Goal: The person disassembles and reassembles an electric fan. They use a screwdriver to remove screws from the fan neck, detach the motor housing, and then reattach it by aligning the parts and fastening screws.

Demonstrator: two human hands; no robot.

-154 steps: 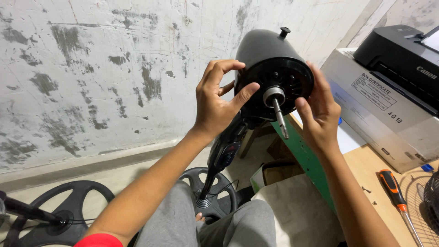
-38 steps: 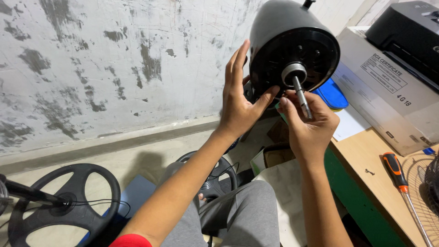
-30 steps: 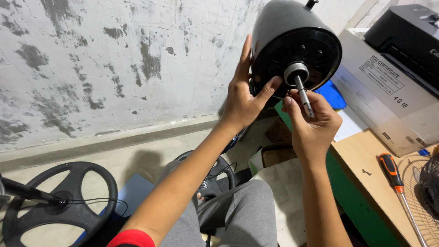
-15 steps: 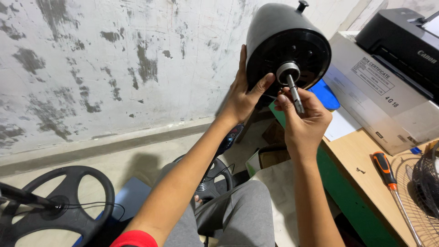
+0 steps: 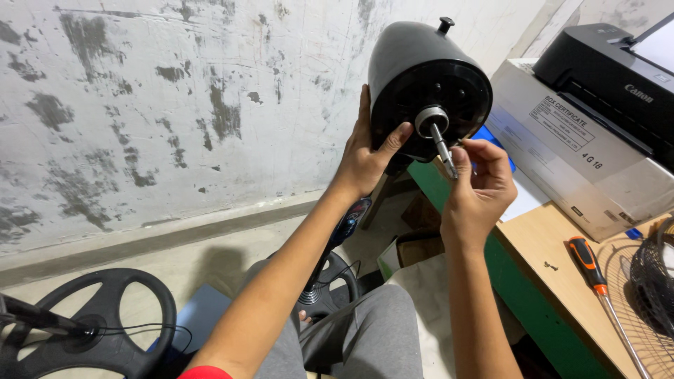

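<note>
Against a stained white wall (image 5: 140, 105), a black fan motor (image 5: 421, 77) is held up at chest height, its round face turned toward the camera and a small knob (image 5: 446, 25) on top. From the centre of the face a grey collar and a thin metal shaft (image 5: 442, 147) project down and to the right.

Left hand (image 5: 365, 158): palm and fingers spread open against the left flank of the motor, thumb pressed on the lower rim of the face; it steadies the housing rather than closing round it.

Right hand (image 5: 477, 193): just below and right of the face, thumb and forefinger pinched together at the tip of the shaft; whether they hold a small part there cannot be told.

At right, a wooden table (image 5: 554, 242) with a green side carries a long cardboard box (image 5: 569, 147) with a black printer (image 5: 611, 70) behind it, a screwdriver (image 5: 597, 277) with an orange-and-black handle, a loose screw (image 5: 551, 266) near it, and a wire fan guard (image 5: 649, 295) at the edge of view.

Below, grey trousers (image 5: 372, 337) cover the person's knees, between which a round fan base (image 5: 330, 288) rests on the floor; a second black base (image 5: 91, 330) lies at lower left.
</note>
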